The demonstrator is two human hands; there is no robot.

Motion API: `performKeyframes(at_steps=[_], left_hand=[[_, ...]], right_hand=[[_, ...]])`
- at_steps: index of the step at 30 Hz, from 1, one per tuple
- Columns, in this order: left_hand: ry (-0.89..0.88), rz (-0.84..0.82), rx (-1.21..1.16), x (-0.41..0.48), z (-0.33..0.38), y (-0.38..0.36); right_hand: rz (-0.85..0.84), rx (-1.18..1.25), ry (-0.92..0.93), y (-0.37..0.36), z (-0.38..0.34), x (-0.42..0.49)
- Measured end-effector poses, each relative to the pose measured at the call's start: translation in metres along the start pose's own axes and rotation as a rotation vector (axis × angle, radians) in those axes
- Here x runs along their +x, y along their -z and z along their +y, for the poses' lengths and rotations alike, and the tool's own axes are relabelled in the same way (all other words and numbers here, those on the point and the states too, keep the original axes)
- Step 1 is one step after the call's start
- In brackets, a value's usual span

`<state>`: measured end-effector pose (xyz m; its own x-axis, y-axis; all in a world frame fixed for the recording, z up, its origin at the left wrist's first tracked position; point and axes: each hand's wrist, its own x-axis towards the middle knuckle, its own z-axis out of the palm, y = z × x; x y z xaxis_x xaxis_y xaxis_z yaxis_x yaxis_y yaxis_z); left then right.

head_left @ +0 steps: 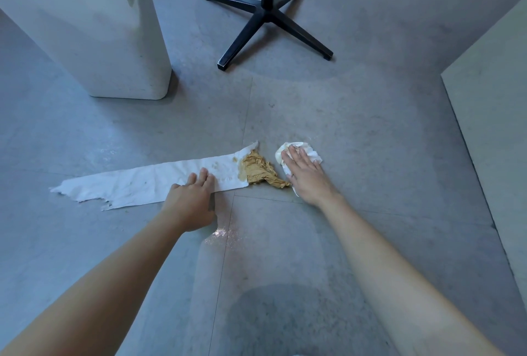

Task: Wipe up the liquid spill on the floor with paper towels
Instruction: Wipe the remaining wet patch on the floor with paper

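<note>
A long strip of white paper towel (137,184) lies flat on the grey floor, its right end soaked brown and crumpled (259,170). My left hand (191,199) rests on the strip's near edge with fingers straight. My right hand (305,176) presses flat on a white wad of paper towel (306,148) just right of the brown part. A wet, shiny patch (225,236) glistens on the floor close to my left wrist.
A white rounded bin or appliance (94,28) stands at the back left. A black four-legged stand base (265,16) sits behind the towels. A pale panel edge (490,127) runs along the right side.
</note>
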<state>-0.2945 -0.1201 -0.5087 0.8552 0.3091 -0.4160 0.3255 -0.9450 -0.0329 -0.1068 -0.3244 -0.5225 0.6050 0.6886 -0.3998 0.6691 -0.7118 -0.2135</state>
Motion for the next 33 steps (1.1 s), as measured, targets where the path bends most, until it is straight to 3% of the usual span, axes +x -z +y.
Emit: performKeyframes(at_steps=[11, 18, 21, 26, 33], left_hand=[[-0.011, -0.020, -0.011, 0.001, -0.004, 0.003], [-0.016, -0.027, -0.021, 0.002, -0.006, 0.004], [-0.016, -0.030, -0.032, 0.001, -0.005, 0.003], [-0.009, -0.038, -0.034, 0.000, -0.004, 0.001], [-0.016, -0.048, -0.028, 0.001, -0.004, 0.002]], right_hand=[[0.169, -0.092, 0.015, -0.009, 0.016, 0.001], [0.273, 0.014, -0.231, -0.026, 0.038, -0.037], [0.269, 0.022, -0.238, -0.029, 0.033, -0.048], [0.331, -0.017, -0.019, -0.057, 0.007, -0.075], [0.243, -0.094, 0.246, -0.067, -0.012, -0.099]])
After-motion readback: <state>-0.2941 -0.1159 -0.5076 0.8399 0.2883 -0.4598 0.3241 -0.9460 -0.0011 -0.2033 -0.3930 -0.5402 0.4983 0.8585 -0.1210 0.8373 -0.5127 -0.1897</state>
